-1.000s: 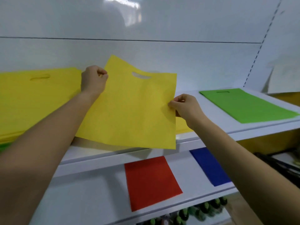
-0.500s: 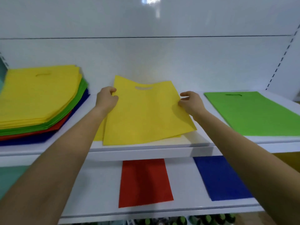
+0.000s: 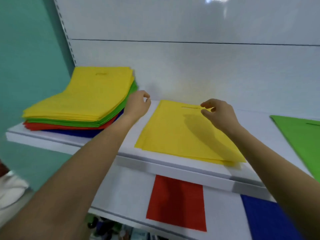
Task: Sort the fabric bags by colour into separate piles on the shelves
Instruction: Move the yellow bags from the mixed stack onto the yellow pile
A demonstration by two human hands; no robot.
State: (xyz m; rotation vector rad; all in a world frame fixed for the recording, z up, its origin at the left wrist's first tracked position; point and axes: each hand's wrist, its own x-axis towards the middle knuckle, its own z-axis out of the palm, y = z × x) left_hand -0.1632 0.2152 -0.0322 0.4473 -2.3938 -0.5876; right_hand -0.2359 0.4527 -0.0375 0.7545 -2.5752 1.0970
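yellow non-woven fabric bags, flat and rectangular, form a thin yellow pile (image 3: 181, 135) at centre frame on the white upper shelf (image 3: 173, 168). its edges are slightly fanned at the lower right corner.

other sorted spots:
- flat green fabric bag (image 3: 301, 135), right edge of frame, same shelf, well apart from the yellow pile.
- flat red fabric bag (image 3: 176, 203), bottom centre, on the white lower shelf (image 3: 124, 193).
- flat blue fabric bag (image 3: 265, 217), bottom right, same lower shelf, near the red one but not touching.
- each spot looks thin; the number of bags cannot be counted.

unsorted: a thick mixed stack (image 3: 90, 99) of fabric bags sits at upper left of frame on the upper shelf. yellow layers are on top, then green, red, and blue at the bottom.

left hand (image 3: 137, 105): in the gap between mixed stack and yellow pile. grip slack, fingers loosely curled, nothing in it.

right hand (image 3: 218, 113): over the far end of the yellow pile, by the handle slot (image 3: 190, 107). grip loose, thumb and fingers parted, holding nothing. cannot tell whether a fingertip touches the fabric.

judgement: early stage. four colour spots are started, but the bulk of the bags is in the mixed stack. the yellow layers on top look next, then green, red and blue.
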